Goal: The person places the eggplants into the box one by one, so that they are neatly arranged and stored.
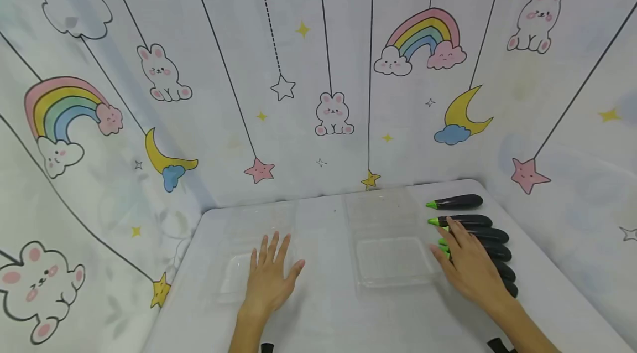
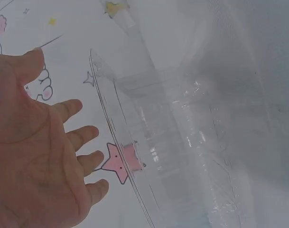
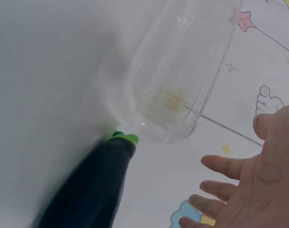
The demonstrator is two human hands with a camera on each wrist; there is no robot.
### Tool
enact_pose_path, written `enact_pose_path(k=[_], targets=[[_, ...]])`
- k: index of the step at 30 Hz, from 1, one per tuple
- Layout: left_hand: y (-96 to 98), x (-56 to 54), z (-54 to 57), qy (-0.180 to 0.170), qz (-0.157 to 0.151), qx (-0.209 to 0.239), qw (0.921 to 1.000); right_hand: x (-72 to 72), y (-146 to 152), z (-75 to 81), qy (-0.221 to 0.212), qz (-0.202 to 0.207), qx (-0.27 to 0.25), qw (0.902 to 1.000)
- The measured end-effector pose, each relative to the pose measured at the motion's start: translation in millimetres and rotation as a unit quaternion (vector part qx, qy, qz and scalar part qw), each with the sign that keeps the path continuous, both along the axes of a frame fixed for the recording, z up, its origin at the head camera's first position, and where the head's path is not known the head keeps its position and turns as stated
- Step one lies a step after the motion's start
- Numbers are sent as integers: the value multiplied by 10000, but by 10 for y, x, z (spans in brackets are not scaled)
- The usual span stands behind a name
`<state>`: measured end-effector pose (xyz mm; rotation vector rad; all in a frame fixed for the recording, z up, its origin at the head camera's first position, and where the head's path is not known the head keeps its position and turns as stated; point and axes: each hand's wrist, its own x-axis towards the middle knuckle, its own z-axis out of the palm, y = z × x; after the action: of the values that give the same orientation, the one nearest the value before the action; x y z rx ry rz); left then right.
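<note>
My left hand, fingers spread and straight, hovers beside the left clear plastic box, overlapping its right part in the head view. The left wrist view has the palm next to the box's thin transparent wall, with nothing held. Toward the right edge, my right hand is over a column of several dark eggplants with bright green stem ends, hiding parts of them. Its fingers are extended and apart. In the right wrist view, one eggplant lies beside a clear box, away from the fingers.
A second clear box stands in the middle right of the white table, its lid folded back behind it. A cloth backdrop printed with bunnies, stars and rainbows rises behind and beside the table.
</note>
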<state>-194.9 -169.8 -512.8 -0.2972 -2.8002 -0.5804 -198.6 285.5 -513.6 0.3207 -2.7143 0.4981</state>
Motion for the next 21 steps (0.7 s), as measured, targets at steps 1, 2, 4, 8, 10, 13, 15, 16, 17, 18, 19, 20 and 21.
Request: enact_pose_path(k=[1,2,4,8,10,13,15,16,17,18,19,20,21], targets=[[27,3,29,-95,18,21,10000,6,15,-7,38,-16,0,10000],[41,-7,21,-108,5,18,9999,12,28,-14,69,-32,0,10000],[74,-17,29,-187,-29,20,9998,28,54,-20,89,-59,-19,9999],[126,-56,11,-118,-140,123,9998,69,104,-37,191,-47,-95,9998],[157,-64,22,-63,-218,173,9996,94,126,-48,267,-35,-132,9996],[208,-72,49,-2,-349,292,9990,118,159,-69,334,-56,-166,9993],[241,-85,56,-35,-440,358,9984,134,181,-77,339,-99,-161,9992],[258,-94,58,-48,-518,405,9978,140,193,-80,353,-119,-157,9992],[275,-103,58,-57,-601,450,9972,147,203,-82,364,-131,-159,9991],[293,-114,56,-66,-685,521,9963,152,214,-84,390,-143,-160,9990],[311,-123,58,-96,-774,589,9952,158,225,-87,410,-154,-174,9989],[331,-133,57,-117,-878,678,9938,166,235,-90,424,-169,-191,9988],[352,-142,56,-165,-965,772,9922,171,246,-92,451,-186,-206,9986]])
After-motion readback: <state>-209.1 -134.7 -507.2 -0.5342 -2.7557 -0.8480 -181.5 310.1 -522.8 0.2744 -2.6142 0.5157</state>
